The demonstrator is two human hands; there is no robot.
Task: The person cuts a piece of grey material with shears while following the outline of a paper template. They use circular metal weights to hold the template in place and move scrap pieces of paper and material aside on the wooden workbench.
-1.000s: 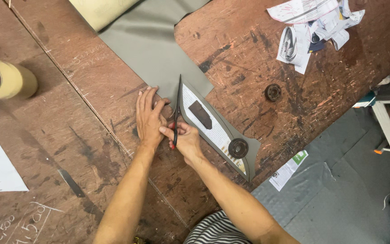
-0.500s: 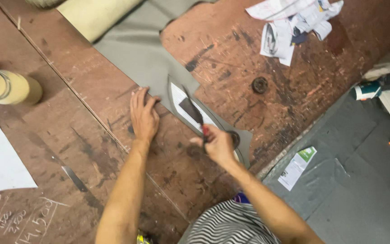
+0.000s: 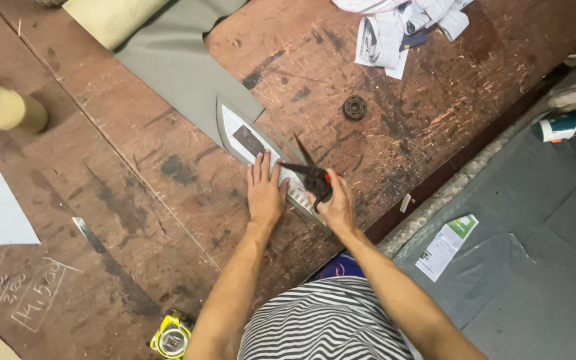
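Overhead view down onto a scarred brown wooden worktable (image 3: pixel 435 100), with two bare forearms reaching up from the bottom centre of the frame. Left hand (image 3: pixel 265 193) pressed flat, fingers spread and released, pinning a pointed paper pattern (image 3: pixel 248 140) and the grey fabric (image 3: pixel 181 73) beneath it, just left of centre. Right hand (image 3: pixel 335 203) clenched around the red-lined handles of dark scissors (image 3: pixel 305 170), blades parted and pointing toward the upper left, touching the pattern's right edge. Grey fabric running as a strip from centre toward the upper left, where a cream roll (image 3: pixel 105 20) lies at the top edge. Judged step: trimming the fabric along the pattern outline, with the cut at the lower right end. Next move likely calling for a steady closing of the blades while holding the pattern firmly against slipping. Elsewhere: a small dark ring (image 3: pixel 355 107) right of centre, crumpled newspaper (image 3: pixel 401 27) at upper right, a yellowish jar (image 3: pixel 1 107) at far left, a yellow tape measure (image 3: pixel 171 337) at the bottom edge, a paper leaflet (image 3: pixel 445 247) on the grey floor at lower right.
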